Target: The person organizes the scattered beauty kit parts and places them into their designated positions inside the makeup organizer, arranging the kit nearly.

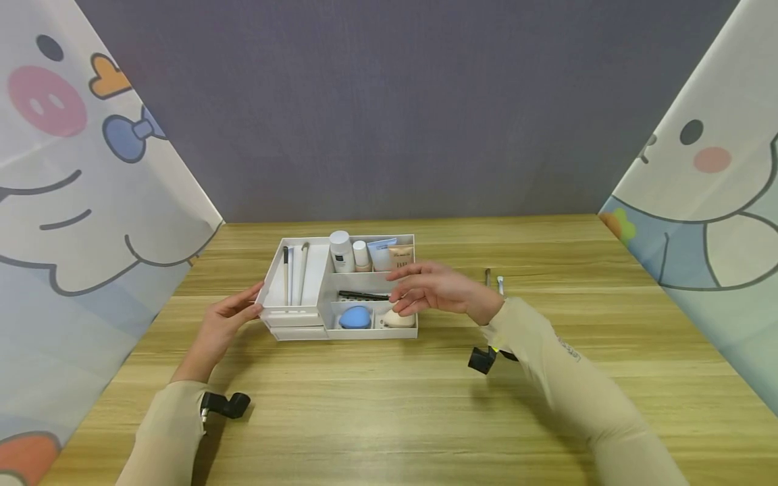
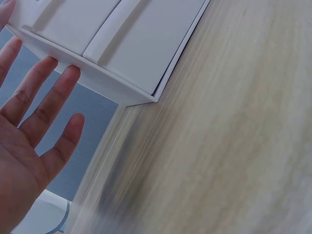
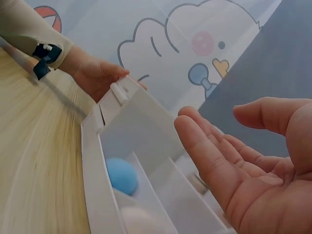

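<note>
A white makeup organizer (image 1: 372,334) stands on the table. My left hand (image 1: 220,329) touches its left side with extended fingers, which the left wrist view shows against the side wall (image 2: 105,84). Over the organizer's right part hovers my right hand (image 1: 440,290), fingers loosely spread and nothing in them. Makeup brushes (image 1: 303,273) lie in the top left tray. Behind the right hand stand a white bottle (image 1: 342,255), a smaller bottle (image 1: 361,255), a blue-white tube (image 1: 380,255) and a tan tube (image 1: 399,255). A black pen-like stick (image 1: 361,295), blue makeup sponge (image 1: 355,317) and beige sponge (image 1: 398,320) occupy front compartments.
Right of the organizer, two thin brush-like sticks (image 1: 500,284) lie on the wooden table (image 1: 389,412), partly hidden by the right arm. Drawers (image 1: 298,333) sit under the brush tray. A dark grey panel (image 1: 389,115) rises behind, with cartoon-printed panels at both sides.
</note>
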Tool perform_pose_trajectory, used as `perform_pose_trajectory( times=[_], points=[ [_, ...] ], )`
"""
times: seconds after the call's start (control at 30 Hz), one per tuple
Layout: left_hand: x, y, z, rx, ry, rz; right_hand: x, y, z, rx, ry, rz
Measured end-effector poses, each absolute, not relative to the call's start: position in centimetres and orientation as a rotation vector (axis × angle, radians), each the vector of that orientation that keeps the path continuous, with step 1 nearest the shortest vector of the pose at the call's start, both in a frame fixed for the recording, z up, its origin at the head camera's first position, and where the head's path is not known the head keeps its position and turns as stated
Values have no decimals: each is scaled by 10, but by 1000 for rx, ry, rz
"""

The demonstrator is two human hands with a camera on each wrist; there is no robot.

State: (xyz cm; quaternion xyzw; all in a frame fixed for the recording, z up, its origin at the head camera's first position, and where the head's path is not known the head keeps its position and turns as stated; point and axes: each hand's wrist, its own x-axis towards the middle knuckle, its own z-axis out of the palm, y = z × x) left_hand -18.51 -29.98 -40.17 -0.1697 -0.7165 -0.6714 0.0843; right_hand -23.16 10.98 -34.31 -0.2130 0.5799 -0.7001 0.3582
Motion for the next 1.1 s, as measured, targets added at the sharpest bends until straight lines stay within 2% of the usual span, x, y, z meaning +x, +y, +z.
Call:
perform_pose_trajectory(
  times=[1.1],
  points=[
    [-186, -302, -401, -467, -2194, -1980, -224, 214, -380, -311, 1628, -1795]
  ],
)
